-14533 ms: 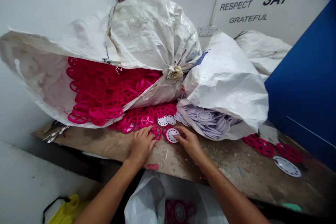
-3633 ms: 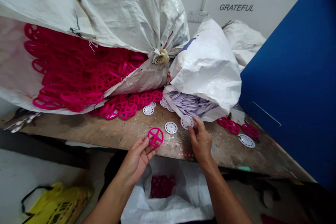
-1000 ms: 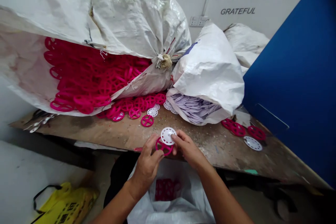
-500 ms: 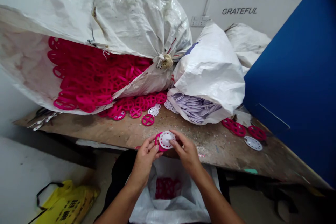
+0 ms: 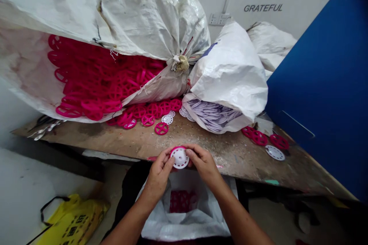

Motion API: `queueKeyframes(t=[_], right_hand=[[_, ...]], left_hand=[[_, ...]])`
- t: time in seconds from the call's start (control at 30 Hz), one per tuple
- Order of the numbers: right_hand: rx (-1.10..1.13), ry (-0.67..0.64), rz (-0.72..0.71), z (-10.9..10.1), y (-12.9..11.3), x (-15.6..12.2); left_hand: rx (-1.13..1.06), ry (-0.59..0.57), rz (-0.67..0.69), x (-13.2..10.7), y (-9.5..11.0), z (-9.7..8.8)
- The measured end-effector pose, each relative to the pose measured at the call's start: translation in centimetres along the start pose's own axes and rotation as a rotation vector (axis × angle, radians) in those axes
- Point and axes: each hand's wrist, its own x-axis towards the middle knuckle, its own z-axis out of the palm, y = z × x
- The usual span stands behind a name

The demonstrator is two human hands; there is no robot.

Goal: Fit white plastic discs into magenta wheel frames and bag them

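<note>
Both my hands are together over the front edge of the wooden workbench (image 5: pixel 230 160). My left hand (image 5: pixel 159 172) grips a magenta plastic spoked wheel (image 5: pixel 174 150), mostly hidden behind a white perforated plastic disc (image 5: pixel 179 157) lying against it. My right hand (image 5: pixel 202 162) presses its fingertips on the disc's right side. Farther back on the bench lie a loose magenta wheel (image 5: pixel 161 128) and a loose white disc (image 5: pixel 167 119), both beyond my reach of touch. A heap of magenta wheels (image 5: pixel 94 80) spills from a white woven sack (image 5: pixel 149 15).
A second sack holds pale lilac discs (image 5: pixel 212 115). More wheels and a disc (image 5: pixel 275 152) lie at the bench's right, beside a blue panel (image 5: pixel 322 84). Below the bench edge, an open white bag (image 5: pixel 161 229) holds magenta pieces. A yellow bag (image 5: pixel 74 218) sits on the floor.
My hands have come together, and the white disc now sits against the magenta wheel. Earlier they held these pieces apart, and the pair has since moved slightly down toward the bench edge.
</note>
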Motion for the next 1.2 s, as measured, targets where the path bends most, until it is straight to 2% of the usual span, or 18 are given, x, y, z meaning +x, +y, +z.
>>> queueKeyframes(t=[0.07, 0.17, 0.33, 0.43, 0.5, 0.53, 0.6, 0.73, 0.8, 0.87, 0.97, 1.07, 1.13, 1.2], right_hand=[[0.097, -0.025, 0.034, 0.0, 0.0, -0.2], [0.107, -0.105, 0.021, 0.1, 0.1, -0.7], [-0.028, -0.158, -0.022, -0.3, 0.3, -1.7], [-0.160, -0.279, -0.019, -1.4, -0.2, -0.9], [-0.248, -0.262, -0.058, -2.0, -0.7, 0.8], [-0.294, -0.215, -0.091, -2.2, -0.9, 2.0], [-0.425, -0.086, -0.159, -2.0, -1.1, 4.8], [-0.659, 0.065, -0.213, -0.2, -0.1, 10.8], [-0.705, 0.077, -0.225, 0.8, 0.5, 13.2], [-0.754, 0.075, -0.246, 1.8, 0.9, 15.0], [-0.815, 0.072, -0.263, 3.0, 1.2, 16.9], [-0.855, 0.068, -0.250, 3.8, 1.4, 18.2], [-0.866, 0.062, -0.239, 3.9, 1.5, 18.7], [-0.863, 0.062, -0.240, 3.7, 1.3, 18.6]], left_hand=[[-0.082, -0.052, -0.068, -0.2, -0.2, 0.2], [-0.071, -0.066, -0.091, -0.4, -0.4, 0.1], [-0.020, -0.094, -0.120, -1.2, -1.0, -0.5], [0.094, -0.226, -0.174, -2.1, -1.0, -1.2], [0.248, -0.282, -0.160, -2.1, -0.5, -1.9], [0.345, -0.270, -0.115, -1.8, -0.1, -2.4], [0.557, -0.165, 0.054, -0.3, 0.9, -3.3], [0.952, 0.080, 0.447, 5.3, 2.0, -5.2], [1.087, 0.106, 0.536, 8.1, 1.9, -5.7], [1.149, 0.102, 0.561, 9.9, 1.6, -5.9], [1.164, 0.110, 0.565, 10.6, 1.3, -5.9], [1.038, 0.153, 0.546, 9.2, 1.1, -6.0], [0.721, 0.206, 0.412, 7.7, 1.0, -6.0], [0.271, 0.231, 0.166, 6.2, 1.0, -6.1]])
